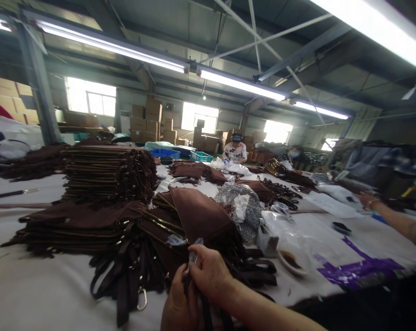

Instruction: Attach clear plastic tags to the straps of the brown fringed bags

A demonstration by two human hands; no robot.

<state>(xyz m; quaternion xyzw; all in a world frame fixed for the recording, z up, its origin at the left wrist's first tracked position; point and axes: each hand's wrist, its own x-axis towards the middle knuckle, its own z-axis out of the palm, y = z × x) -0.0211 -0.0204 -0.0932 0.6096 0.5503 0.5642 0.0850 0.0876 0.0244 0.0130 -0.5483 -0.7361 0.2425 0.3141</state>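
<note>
As your left hand (180,294) and right hand (213,275) pinch some clear plastic (193,258), the brown bag (202,212) lies just beyond. Your right hand sits nearer it.

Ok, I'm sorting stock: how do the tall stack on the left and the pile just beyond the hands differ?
The stack has many layers; the pile shows fewer. The stack's layers lie nearly level; the pile's slant. Both look brown and gold-edged.

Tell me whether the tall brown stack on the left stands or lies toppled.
Standing: the tall brown stack rises in many near-level layers, one above another.
</note>
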